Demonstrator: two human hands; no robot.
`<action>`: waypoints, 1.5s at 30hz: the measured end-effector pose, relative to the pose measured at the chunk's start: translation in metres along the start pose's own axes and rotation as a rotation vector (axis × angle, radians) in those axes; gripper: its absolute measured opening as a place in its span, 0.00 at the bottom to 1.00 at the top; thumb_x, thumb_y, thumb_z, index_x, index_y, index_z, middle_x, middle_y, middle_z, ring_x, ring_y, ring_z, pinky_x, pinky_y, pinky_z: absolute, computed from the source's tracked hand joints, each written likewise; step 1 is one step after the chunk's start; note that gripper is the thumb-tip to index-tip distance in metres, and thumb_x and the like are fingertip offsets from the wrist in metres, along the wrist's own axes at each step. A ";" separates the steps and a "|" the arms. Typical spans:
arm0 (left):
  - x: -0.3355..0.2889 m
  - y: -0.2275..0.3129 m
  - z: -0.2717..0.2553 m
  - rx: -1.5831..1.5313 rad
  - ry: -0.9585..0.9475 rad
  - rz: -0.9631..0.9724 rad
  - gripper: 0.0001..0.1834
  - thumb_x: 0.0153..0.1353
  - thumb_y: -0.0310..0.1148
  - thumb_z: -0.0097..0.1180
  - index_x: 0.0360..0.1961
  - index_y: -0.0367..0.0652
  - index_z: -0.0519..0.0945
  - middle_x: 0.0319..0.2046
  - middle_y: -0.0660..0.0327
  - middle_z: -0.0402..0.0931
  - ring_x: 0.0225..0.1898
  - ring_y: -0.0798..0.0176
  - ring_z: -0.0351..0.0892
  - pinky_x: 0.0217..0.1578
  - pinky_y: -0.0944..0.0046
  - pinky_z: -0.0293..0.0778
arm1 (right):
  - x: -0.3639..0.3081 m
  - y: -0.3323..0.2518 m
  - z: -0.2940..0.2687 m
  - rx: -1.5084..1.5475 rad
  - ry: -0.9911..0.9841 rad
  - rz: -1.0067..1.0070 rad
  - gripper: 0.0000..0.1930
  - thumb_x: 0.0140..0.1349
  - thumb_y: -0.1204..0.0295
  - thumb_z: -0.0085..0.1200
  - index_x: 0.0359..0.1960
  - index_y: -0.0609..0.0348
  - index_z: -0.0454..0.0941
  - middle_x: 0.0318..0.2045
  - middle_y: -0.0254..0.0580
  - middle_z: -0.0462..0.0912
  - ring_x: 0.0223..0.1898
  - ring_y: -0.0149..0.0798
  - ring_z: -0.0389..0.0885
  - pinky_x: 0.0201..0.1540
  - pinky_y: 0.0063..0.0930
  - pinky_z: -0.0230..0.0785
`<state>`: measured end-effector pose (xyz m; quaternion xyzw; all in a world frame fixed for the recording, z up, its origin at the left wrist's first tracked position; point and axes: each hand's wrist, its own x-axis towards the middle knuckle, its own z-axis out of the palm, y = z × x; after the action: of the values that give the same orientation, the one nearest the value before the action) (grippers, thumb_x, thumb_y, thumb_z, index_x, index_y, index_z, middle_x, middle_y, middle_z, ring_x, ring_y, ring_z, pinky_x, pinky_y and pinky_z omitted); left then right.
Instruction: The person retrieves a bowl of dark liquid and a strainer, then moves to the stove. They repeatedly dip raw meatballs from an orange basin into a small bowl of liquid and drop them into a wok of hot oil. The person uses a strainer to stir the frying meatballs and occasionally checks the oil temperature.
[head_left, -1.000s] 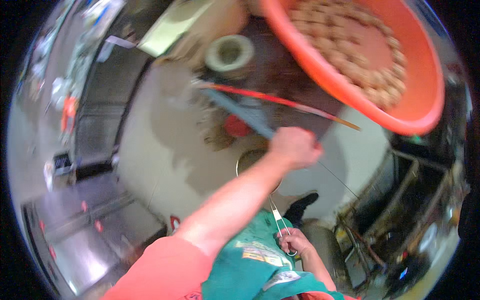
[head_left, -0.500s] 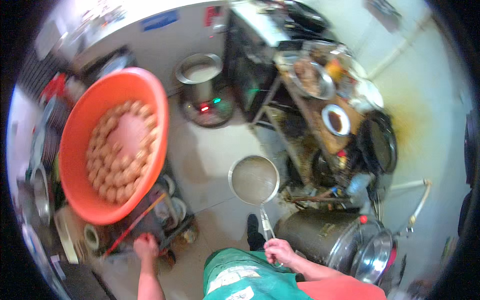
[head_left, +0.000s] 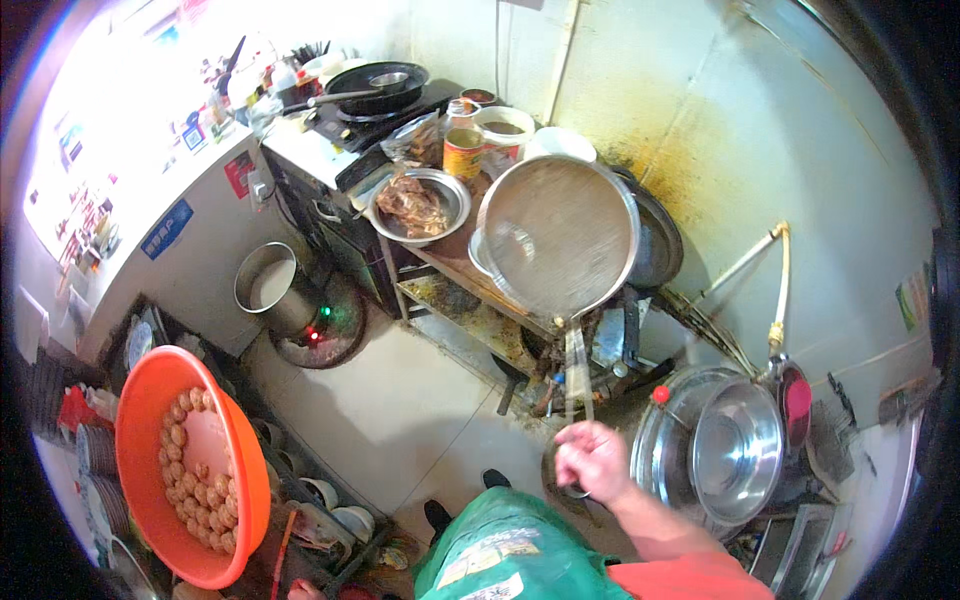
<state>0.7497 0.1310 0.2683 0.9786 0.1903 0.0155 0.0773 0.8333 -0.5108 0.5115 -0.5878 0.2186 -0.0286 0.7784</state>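
A large round fine-mesh strainer is raised in front of me, its mesh covering part of the side table behind it. My right hand is closed round the end of its long metal handle. Only a bit of my left hand shows at the lower edge, beside a red stick; its fingers are mostly cut off. Close by on the left, an orange basin holds many balls that look like meatballs.
A steel pot with whitish liquid stands on a round base with lit displays. The side table carries a bowl of brown meat, a yellow can and tubs. A black pan sits farther back. Steel basins stand at right.
The view has swung right. My right hand has lifted the strainer from above the floor to in front of the side table. My left hand has slipped mostly out of the picture.
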 end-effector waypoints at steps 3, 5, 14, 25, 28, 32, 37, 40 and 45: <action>0.000 -0.007 0.018 0.097 0.231 -0.053 0.28 0.64 0.55 0.50 0.18 0.41 0.76 0.21 0.48 0.77 0.22 0.39 0.75 0.24 0.41 0.70 | -0.017 -0.044 -0.038 -0.165 0.316 -0.112 0.10 0.66 0.76 0.52 0.47 0.61 0.75 0.24 0.38 0.81 0.18 0.28 0.77 0.20 0.20 0.69; 0.005 -0.006 0.018 0.136 -0.142 -0.196 0.22 0.67 0.49 0.51 0.26 0.43 0.81 0.30 0.55 0.83 0.29 0.45 0.79 0.31 0.43 0.73 | -0.029 -0.072 -0.063 -0.323 0.503 -0.176 0.10 0.67 0.77 0.48 0.49 0.63 0.74 0.25 0.38 0.79 0.18 0.26 0.76 0.19 0.20 0.69; 0.019 0.040 -0.026 0.027 -0.218 -0.135 0.20 0.68 0.48 0.50 0.31 0.42 0.80 0.32 0.56 0.82 0.31 0.49 0.79 0.33 0.47 0.74 | -0.018 -0.116 -0.146 -0.482 0.777 -0.305 0.11 0.73 0.69 0.44 0.49 0.60 0.74 0.24 0.33 0.75 0.16 0.25 0.70 0.18 0.21 0.64; 0.032 0.086 -0.062 -0.056 -0.305 0.012 0.18 0.69 0.47 0.48 0.38 0.42 0.79 0.33 0.56 0.81 0.34 0.54 0.78 0.36 0.52 0.74 | 0.009 -0.128 -0.158 -0.364 0.770 -0.345 0.15 0.75 0.60 0.43 0.39 0.57 0.76 0.22 0.31 0.74 0.15 0.24 0.68 0.17 0.20 0.62; 0.032 0.104 -0.074 -0.081 -0.342 0.055 0.18 0.69 0.47 0.48 0.40 0.42 0.79 0.33 0.57 0.81 0.34 0.55 0.78 0.36 0.53 0.74 | 0.012 -0.115 -0.154 -0.254 0.715 -0.398 0.13 0.75 0.62 0.43 0.44 0.58 0.77 0.24 0.31 0.74 0.16 0.23 0.68 0.17 0.19 0.62; 0.034 0.123 -0.088 -0.099 -0.419 0.097 0.18 0.69 0.46 0.47 0.42 0.41 0.78 0.34 0.57 0.80 0.35 0.57 0.78 0.37 0.55 0.74 | 0.022 -0.095 -0.157 -0.205 0.730 -0.397 0.15 0.74 0.59 0.45 0.51 0.54 0.78 0.23 0.29 0.75 0.15 0.22 0.69 0.15 0.17 0.59; 0.041 0.148 -0.108 -0.129 -0.597 0.092 0.19 0.69 0.46 0.47 0.45 0.41 0.78 0.35 0.57 0.80 0.37 0.59 0.78 0.38 0.57 0.74 | 0.042 -0.092 -0.179 -0.297 0.774 -0.409 0.14 0.74 0.60 0.45 0.46 0.55 0.77 0.23 0.30 0.75 0.16 0.23 0.70 0.17 0.18 0.62; 0.050 0.165 -0.123 -0.175 -0.801 0.022 0.19 0.70 0.45 0.46 0.47 0.41 0.78 0.35 0.57 0.80 0.37 0.60 0.78 0.39 0.58 0.74 | 0.059 -0.100 -0.200 -0.542 0.818 -0.383 0.15 0.74 0.61 0.44 0.49 0.58 0.77 0.23 0.29 0.74 0.18 0.22 0.70 0.20 0.20 0.64; 0.083 0.204 -0.133 -0.164 -1.222 -0.128 0.20 0.70 0.45 0.46 0.50 0.41 0.77 0.36 0.58 0.79 0.39 0.62 0.78 0.40 0.60 0.74 | 0.097 -0.120 -0.238 -1.304 0.928 -0.364 0.17 0.69 0.66 0.46 0.55 0.60 0.75 0.38 0.62 0.82 0.39 0.60 0.82 0.42 0.53 0.73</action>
<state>0.8942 -0.0051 0.4319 0.7881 0.1683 -0.5376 0.2481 0.8576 -0.7914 0.5424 -0.8768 0.3922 -0.2618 0.0938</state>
